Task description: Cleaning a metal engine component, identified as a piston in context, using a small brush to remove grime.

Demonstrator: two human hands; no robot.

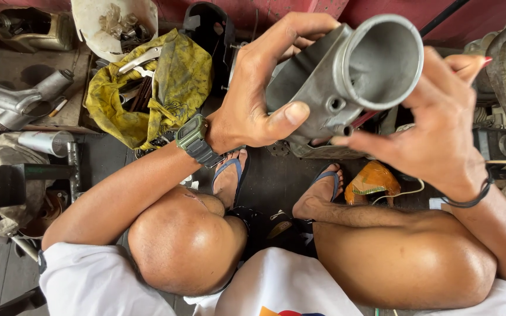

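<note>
A grey cast-metal part [346,76] with a wide round opening is held up in the upper middle of the frame, above the knees; the opening is turned toward the camera and to the right, and a small bolt hole is seen on a lug just below the rim. The part is gripped by the left hand [253,99], which is placed on its left side; the fingers [291,29] are wrapped over the top and the thumb is pressed on the lower face, so this hand is closed around the part. The right hand [440,134] is found at the right of the part; its fingers are half spread and curled near the rim, and the lowest fingertip is touching the underside of the part, but it cannot be told if a firm grip is made. A green watch [194,140] is worn on the left wrist; a dark band [475,196] is worn on the right wrist.

Below the part, two feet in blue sandals [232,175] are seen on the dark floor; an orange bag [373,181] is lying just beside the right foot. A yellow cloth [171,88] with tools on it is spread in the upper left of the frame; a white container [89,23] with small metal pieces is standing above it; grey metal tubes [19,99] are lying at the far left.
</note>
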